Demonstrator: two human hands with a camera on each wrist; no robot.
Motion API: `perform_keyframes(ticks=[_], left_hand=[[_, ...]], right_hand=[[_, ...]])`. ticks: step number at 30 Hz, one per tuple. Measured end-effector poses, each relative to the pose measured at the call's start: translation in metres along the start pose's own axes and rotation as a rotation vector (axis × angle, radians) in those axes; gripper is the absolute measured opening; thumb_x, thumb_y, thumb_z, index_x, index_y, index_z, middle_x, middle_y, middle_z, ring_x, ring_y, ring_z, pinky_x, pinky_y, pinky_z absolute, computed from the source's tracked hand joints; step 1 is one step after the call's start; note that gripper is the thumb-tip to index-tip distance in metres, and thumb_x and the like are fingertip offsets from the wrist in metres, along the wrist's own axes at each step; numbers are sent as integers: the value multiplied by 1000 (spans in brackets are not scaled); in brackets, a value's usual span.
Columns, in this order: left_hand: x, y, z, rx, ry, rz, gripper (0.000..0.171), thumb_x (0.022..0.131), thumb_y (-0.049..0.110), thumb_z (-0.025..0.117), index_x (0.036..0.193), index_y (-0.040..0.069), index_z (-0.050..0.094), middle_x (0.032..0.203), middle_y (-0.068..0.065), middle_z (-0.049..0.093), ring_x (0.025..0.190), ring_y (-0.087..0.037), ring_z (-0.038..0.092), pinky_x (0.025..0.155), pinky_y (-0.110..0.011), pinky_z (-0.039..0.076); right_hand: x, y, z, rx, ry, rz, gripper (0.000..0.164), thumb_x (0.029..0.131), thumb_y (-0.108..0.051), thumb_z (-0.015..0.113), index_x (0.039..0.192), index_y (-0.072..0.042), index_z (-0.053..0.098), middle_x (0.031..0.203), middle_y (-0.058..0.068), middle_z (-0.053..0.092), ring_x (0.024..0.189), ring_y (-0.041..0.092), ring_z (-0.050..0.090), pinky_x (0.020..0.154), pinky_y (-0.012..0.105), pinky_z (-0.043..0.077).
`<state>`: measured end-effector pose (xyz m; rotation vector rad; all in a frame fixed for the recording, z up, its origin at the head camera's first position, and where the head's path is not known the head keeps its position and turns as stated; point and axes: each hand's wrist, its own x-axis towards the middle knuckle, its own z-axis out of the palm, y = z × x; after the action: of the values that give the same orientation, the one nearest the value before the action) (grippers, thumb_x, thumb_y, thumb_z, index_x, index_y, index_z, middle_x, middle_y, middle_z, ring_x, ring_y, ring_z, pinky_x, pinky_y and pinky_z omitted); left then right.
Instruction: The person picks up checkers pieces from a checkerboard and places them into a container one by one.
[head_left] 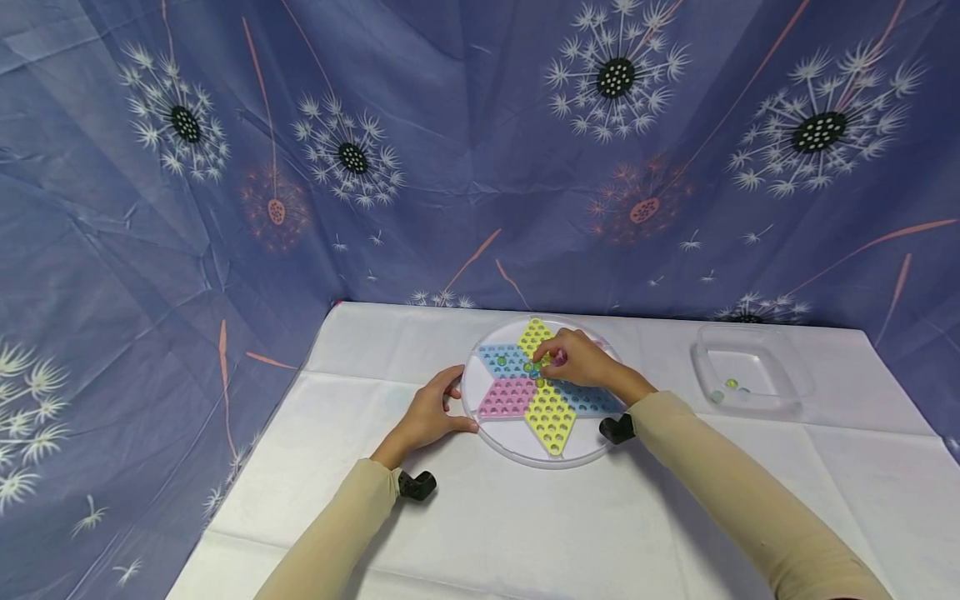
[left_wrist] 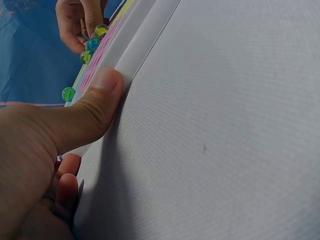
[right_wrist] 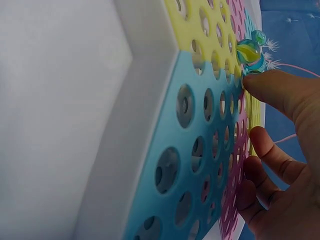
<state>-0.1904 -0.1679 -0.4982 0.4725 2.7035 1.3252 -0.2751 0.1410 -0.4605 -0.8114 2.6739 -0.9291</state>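
Game board (head_left: 517, 440), round and white-based, is lying flat on the white cloth (head_left: 480, 533); yellow, pink and blue holed sections are forming a star across its face. Left hand (head_left: 427, 414) is resting against the board's left rim, fairly wide, thumb and index finger spread apart; in the left wrist view the thumb is pressing along the rim and 2 other fingertips are showing lower, beside the board's edge. Right hand (head_left: 581, 358) is hanging over the board's middle, thumb and index finger nearly together at a marble cluster (head_left: 534, 374), other fingers loosely bent; the views are not showing whether a marble is sitting between those 2 tips, so cannot tell. The clustered marbles are showing yellow, green and blue tints and are lying close together near the board's centre. 1 green marble (head_left: 502, 361) is sitting apart from these, on the board's left blue section. Clear container (head_left: 780, 403) is standing to the right of the board, well apart from it, and is holding 3 loose marbles (head_left: 731, 383). Both forearms are wearing beige sleeves (head_left: 742, 483), and a small black device (head_left: 417, 485) is showing at each wrist, the right one just beside the board's rim. Behind the board a blue dandelion-print backdrop (head_left: 465, 125) is hanging.
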Motion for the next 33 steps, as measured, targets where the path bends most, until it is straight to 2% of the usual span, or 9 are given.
perform_keyframes(ticks=[12,20,28,33], left_hand=[[-1,1,0,7,-3,12,102,73,17,95,156,2,39,117,-9,59,87,-20,50,76,-30,43],[-1,0,1,11,7,-14,102,72,18,96,157,5,40,114,-6,59,85,-19,50,76,-30,43],[-1,1,1,9,6,-25,103,72,18,96,157,6,40,117,-5,59,87,-19,51,77,-30,43],[-1,0,1,8,8,-12,103,71,18,96,157,5,40,118,-6,59,88,-20,51,77,-29,44]], right_hand=[[0,0,0,6,14,-22,19,89,-14,80,109,-13,80,96,10,60,91,26,45,84,42,33],[0,0,-5,4,10,-64,18,90,-12,79,107,-11,79,92,8,60,85,24,47,81,41,34],[0,-4,-12,-2,73,-107,17,89,-10,79,106,-7,77,97,14,63,81,22,56,75,37,46],[1,-7,-18,16,125,-132,18,89,-8,79,106,-6,76,100,17,65,86,32,58,77,41,47]])
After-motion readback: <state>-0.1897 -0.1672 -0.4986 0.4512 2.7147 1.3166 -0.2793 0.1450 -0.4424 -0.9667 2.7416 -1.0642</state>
